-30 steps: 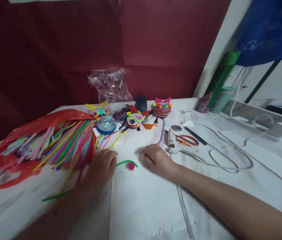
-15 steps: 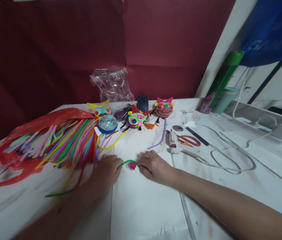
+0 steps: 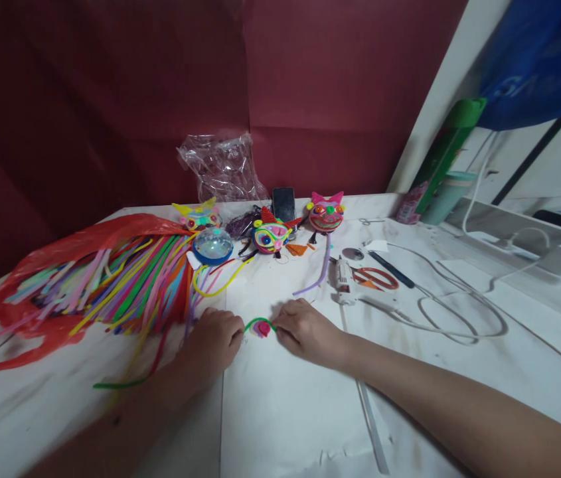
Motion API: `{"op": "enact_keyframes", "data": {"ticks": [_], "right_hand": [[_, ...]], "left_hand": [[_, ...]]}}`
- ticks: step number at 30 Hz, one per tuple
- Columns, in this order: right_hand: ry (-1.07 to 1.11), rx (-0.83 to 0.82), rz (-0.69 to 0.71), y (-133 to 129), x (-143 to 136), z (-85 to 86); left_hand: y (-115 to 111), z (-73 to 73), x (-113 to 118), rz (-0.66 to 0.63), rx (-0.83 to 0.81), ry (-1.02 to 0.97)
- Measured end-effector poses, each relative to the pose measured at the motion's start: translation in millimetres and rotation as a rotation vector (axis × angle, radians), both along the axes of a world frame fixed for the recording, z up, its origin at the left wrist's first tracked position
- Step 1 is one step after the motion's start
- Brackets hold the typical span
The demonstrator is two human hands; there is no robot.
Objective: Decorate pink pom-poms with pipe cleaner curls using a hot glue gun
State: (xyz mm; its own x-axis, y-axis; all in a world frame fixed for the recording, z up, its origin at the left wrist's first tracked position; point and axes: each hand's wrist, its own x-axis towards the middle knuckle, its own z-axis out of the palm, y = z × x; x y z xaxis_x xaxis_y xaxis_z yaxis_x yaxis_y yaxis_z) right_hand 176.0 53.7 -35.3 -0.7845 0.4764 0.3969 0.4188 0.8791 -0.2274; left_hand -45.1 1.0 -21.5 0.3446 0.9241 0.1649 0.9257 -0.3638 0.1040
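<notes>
Between my two hands a short green pipe cleaner (image 3: 260, 320) bows upward in an arch. My left hand (image 3: 214, 337) pinches its left end, and my right hand (image 3: 303, 328) pinches the right end. Right under the arch sits a small coiled piece (image 3: 263, 328), pink-red with a pale purple edge, on the white paper (image 3: 280, 398). My fingertips are partly hidden behind my knuckles. A second green pipe cleaner (image 3: 118, 384) lies by my left forearm.
Left, a red plastic bag (image 3: 95, 236) holds many coloured pipe cleaners. Behind are decorated animal heads, one pink (image 3: 326, 214), a clear half-dome (image 3: 213, 245) and a phone (image 3: 284, 204). To the right lie a glue gun (image 3: 344, 282), orange-handled scissors (image 3: 377, 278), a dark blade-like tool (image 3: 391, 269) and a looping cable.
The green pipe cleaner's arch looks slightly narrower and rounder over the coiled piece. Both hands stay in nearly the same place.
</notes>
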Motion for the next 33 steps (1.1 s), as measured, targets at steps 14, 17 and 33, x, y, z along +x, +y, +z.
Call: {"op": "enact_keyframes", "data": {"ticks": [14, 17, 33], "right_hand": [[0.573, -0.115, -0.258, 18, 24, 52.9], [0.775, -0.094, -0.411, 33, 50, 83.7], [0.239, -0.075, -0.596, 53, 163, 30.9]], "left_hand": [[0, 5.3, 0, -0.048, -0.020, 0.056], [1, 4.2, -1, -0.057, -0.015, 0.056], [6, 1.7, -4, 0.030, -0.042, 0.027]]}}
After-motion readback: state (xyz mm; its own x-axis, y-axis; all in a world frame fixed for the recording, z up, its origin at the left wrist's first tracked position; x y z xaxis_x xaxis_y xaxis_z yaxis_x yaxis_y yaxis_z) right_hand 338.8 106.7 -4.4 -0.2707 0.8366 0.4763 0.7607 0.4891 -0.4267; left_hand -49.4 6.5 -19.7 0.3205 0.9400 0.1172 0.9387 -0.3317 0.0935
